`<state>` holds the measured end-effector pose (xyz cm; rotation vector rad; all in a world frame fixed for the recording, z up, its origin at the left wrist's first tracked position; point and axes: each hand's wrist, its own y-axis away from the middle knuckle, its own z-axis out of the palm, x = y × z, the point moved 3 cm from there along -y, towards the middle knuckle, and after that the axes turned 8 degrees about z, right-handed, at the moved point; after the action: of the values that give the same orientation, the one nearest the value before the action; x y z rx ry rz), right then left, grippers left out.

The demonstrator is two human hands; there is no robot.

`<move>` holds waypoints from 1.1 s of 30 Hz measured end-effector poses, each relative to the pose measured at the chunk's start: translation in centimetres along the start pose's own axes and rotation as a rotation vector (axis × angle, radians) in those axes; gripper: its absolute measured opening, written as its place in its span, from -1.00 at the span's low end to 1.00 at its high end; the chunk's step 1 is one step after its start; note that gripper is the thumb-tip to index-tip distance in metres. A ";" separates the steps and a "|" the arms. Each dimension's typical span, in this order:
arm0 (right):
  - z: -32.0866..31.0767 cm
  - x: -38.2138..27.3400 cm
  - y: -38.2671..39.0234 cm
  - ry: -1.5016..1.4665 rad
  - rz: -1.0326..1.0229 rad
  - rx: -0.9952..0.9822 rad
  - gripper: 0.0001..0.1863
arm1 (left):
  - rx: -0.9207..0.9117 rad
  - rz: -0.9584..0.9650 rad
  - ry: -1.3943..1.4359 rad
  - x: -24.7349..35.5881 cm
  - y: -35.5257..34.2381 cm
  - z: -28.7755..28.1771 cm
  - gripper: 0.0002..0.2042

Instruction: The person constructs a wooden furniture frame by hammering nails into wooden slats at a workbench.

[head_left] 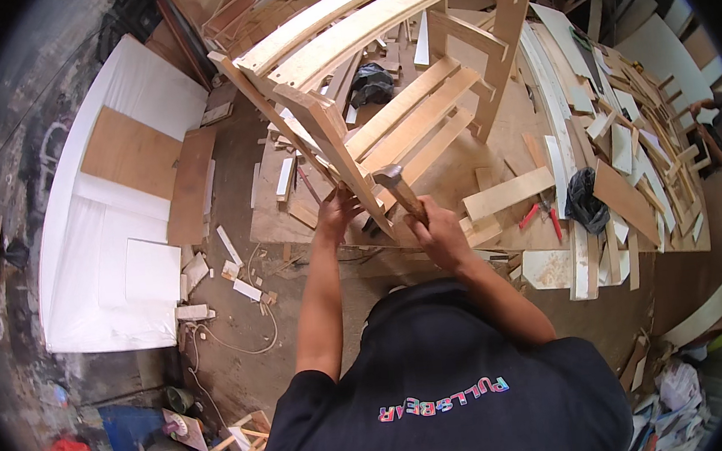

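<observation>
My right hand (441,234) is closed around the handle of a hammer (405,194), whose metal head is raised just right of a light wooden frame's lower near end. The frame (387,30) stands on a board, with curved rails on top and several slats (429,121) lower down. Against the outer left side of its near upright (332,138) is my left hand (338,213), fingers drawn together. What those fingertips pinch, if anything, is hidden.
Red-handled pliers (528,216) lie beside loose planks (508,194) on the right. Beyond them spreads a heap of offcuts (629,150) with a black plastic bag (583,200). A plastic-wrapped white panel (112,273) leans at left; a cord (248,352) crosses the floor.
</observation>
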<state>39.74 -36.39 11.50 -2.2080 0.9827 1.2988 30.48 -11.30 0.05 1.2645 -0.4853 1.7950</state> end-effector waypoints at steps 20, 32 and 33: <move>10.8 8.1 15.8 -0.030 0.417 0.088 -0.50 | 0.067 0.589 -0.382 12.2 4.0 -3.2 -0.74; 19.6 -2.0 20.2 -0.263 0.591 0.387 -0.54 | -0.144 1.731 -0.768 34.6 3.1 5.9 -0.84; 19.9 -2.8 19.4 -0.208 0.576 0.440 -0.54 | -0.170 1.771 -0.739 35.9 1.6 6.6 -0.84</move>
<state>12.74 -35.72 4.47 -1.4774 1.7026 1.3330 28.84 -1.72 35.28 1.3557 -2.7336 2.2581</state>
